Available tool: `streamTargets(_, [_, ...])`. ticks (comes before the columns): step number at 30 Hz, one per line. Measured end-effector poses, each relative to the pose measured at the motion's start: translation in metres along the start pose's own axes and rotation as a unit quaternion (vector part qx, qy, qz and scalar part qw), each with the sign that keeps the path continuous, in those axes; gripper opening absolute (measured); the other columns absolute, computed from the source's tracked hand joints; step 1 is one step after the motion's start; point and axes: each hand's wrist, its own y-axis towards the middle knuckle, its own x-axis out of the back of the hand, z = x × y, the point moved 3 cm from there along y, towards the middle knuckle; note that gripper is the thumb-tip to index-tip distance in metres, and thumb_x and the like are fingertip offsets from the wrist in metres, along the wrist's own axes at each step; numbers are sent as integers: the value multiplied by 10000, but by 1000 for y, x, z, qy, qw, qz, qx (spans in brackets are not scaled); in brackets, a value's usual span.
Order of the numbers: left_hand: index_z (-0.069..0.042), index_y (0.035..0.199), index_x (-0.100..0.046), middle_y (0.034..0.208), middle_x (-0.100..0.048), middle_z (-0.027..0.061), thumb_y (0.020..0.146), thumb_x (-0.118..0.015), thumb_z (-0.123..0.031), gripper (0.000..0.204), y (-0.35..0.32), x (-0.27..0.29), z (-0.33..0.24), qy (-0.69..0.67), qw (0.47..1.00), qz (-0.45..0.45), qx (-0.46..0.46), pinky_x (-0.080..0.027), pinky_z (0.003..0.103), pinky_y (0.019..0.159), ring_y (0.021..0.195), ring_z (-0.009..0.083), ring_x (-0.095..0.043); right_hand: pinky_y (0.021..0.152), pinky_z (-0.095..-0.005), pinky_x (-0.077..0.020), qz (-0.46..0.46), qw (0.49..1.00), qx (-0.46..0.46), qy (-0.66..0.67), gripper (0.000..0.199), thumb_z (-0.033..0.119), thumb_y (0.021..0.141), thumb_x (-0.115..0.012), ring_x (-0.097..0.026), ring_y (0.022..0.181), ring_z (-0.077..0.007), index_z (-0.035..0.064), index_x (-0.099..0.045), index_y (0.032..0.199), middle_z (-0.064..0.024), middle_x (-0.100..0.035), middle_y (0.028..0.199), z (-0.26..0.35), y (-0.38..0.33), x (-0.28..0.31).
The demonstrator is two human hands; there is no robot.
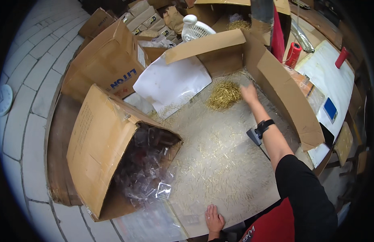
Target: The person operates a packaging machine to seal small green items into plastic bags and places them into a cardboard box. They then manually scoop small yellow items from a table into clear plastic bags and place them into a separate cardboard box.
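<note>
A loose pile of gold metallic shred (224, 95) lies toward the far part of the cardboard-covered work surface (219, 173). Right beside it, on its right edge, is my right hand (248, 92); its fingers are blurred, so what they hold, if anything, is hidden. A black strap with a small device (257, 133) is around my right wrist. My left hand (214, 221) lies flat on the surface near the front edge, fingers extended, holding nothing. Thin gold strands are scattered across the surface between both hands.
To the left, a tipped cardboard box (100, 141) spills clear plastic boxes (148, 177). Cardboard walls (289, 97) border the far and right sides. A white sheet (173, 82) leans at the back left. Red spools (293, 54) and a blue scale (330, 109) sit at right.
</note>
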Motion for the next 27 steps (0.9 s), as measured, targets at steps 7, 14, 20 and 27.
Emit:
streamTargets(7, [35,1268,-405,1323,-402,213,746,-506,-93,546,2,7,-5,-12,1000,-8,-16,-254,494,1050,1258,389,-343,797,-492,-456,82,986,94,-113,260,175,856,-500,-560,954,-399,21,-509,1065,-170,-517,1158,18,-121,17])
streamTargets(14, [32,1267,-411,1337,-394,218,760,-483,-71,523,-3,1,-2,-10,997,-56,-50,-233,466,1075,1281,379,-316,804,-458,-454,60,895,384,-221,294,63,736,-555,-540,984,-310,-1,-552,1024,-158,-536,1071,3,-221,82])
streamTargets(20, [48,1214,-459,1304,-425,236,775,-483,-66,454,-8,-15,4,-2,994,-82,-76,-256,444,1067,1261,371,-347,509,-329,-487,299,907,-135,266,203,4,734,-508,-652,652,-248,-40,-593,913,-184,-622,838,-64,-259,169])
streamTargets(27, [34,902,-622,919,-617,146,811,-602,-87,153,18,35,-141,-189,977,-44,-87,-467,348,781,855,254,-590,416,-296,-453,284,897,-179,286,177,13,765,-536,-649,585,-208,-35,-595,926,-142,-641,760,-166,-299,265])
